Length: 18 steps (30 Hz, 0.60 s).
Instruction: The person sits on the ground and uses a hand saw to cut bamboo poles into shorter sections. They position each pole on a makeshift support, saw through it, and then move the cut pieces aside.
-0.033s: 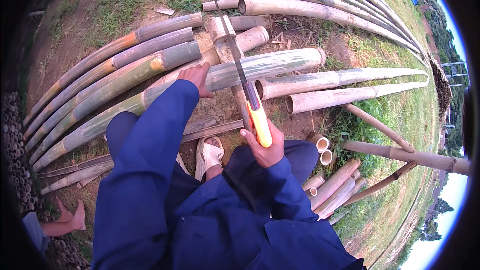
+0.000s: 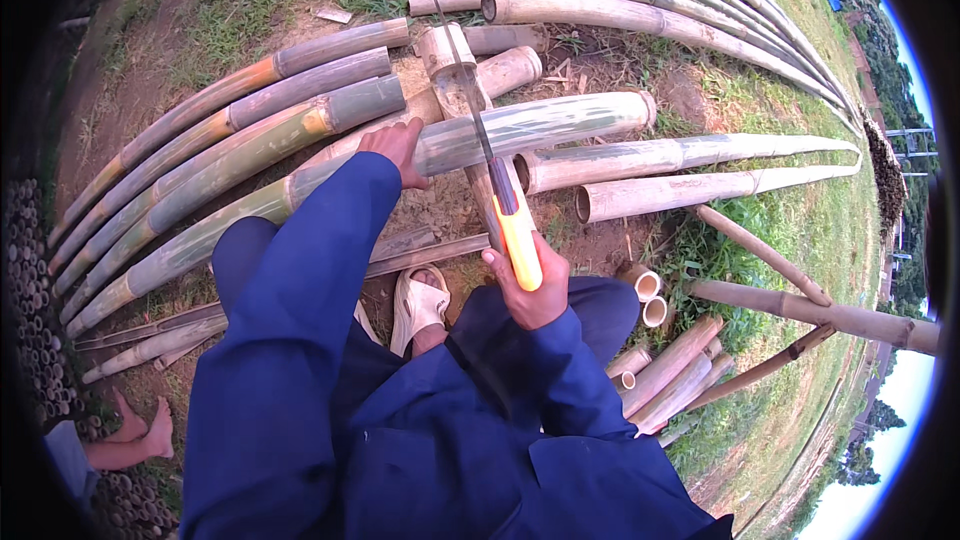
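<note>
Sawing across a bamboo pole [image 2: 570,120]

Cutting through the pole looks to be the step in hand. The saw [image 2: 502,187] lies across it in front of me, its long blade [image 2: 481,127] pointing away from my body. Whether the teeth have bitten into the wall I cannot tell. The next move, as I judge it, calls for straight, even strokes and a firm press, since something this round could roll.

My hands are apart: the left hand [image 2: 398,150] is clamped over the pole, left of the blade, and the right hand [image 2: 540,305] is wrapped around the yellow-orange handle [image 2: 516,238]. A pale bamboo support [image 2: 450,90] runs crosswise beneath the pole.

The pole is a thick tube, green with whitish, scuffed streaks and a tan rim at its right end. The blade is thin, dark and narrow. To my left, more poles [image 2: 300,56] lie side by side, orange patches at their joints. To my right, two dry, brownish poles [image 2: 620,168] show hollow mouths. Short pieces [image 2: 672,372] with pale rims lie beside my right knee.
</note>
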### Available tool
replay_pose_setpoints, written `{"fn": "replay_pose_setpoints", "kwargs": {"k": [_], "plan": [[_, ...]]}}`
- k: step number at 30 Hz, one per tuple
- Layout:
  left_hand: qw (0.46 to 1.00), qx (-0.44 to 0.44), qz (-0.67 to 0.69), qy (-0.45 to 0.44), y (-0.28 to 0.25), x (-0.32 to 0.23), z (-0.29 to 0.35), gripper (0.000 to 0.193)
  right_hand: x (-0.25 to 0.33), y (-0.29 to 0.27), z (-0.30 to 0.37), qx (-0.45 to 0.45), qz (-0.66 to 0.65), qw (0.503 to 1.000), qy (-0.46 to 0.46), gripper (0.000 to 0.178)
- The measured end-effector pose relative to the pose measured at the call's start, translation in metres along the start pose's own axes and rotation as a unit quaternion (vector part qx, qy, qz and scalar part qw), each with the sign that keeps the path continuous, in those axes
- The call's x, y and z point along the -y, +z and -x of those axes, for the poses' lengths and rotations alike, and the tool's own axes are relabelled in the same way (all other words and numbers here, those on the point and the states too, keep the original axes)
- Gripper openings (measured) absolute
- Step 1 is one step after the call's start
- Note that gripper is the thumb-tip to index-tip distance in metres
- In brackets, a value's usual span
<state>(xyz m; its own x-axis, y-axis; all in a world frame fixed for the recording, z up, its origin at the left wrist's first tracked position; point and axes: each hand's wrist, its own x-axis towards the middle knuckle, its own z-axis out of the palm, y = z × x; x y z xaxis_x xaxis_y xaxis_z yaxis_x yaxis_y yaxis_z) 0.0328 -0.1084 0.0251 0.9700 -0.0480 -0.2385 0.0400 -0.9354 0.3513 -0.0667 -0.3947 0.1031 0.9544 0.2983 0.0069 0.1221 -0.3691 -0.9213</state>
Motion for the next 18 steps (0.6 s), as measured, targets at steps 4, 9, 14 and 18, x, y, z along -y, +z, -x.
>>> {"fn": "replay_pose_setpoints", "kwargs": {"k": [4, 9, 14, 18], "plan": [[0.999, 0.031, -0.007, 0.009, 0.002, 0.008, 0.002, 0.08, -0.004, 0.0, 0.001, -0.019, -0.033, 0.999, 0.011, 0.022], [1.0, 0.021, 0.003, 0.021, 0.005, 0.003, 0.0, 0.079, 0.002, -0.013, 0.006, 0.008, -0.001, 0.998, 0.059, 0.027], [0.999, 0.03, 0.024, 0.026, 0.006, 0.003, 0.001, 0.076, 0.019, -0.005, 0.002, 0.007, 0.028, 0.998, 0.062, 0.027], [0.997, 0.066, 0.029, 0.008, -0.01, 0.0, -0.008, 0.077, 0.034, -0.012, -0.013, 0.034, 0.053, 0.998, 0.013, 0.029]]}}
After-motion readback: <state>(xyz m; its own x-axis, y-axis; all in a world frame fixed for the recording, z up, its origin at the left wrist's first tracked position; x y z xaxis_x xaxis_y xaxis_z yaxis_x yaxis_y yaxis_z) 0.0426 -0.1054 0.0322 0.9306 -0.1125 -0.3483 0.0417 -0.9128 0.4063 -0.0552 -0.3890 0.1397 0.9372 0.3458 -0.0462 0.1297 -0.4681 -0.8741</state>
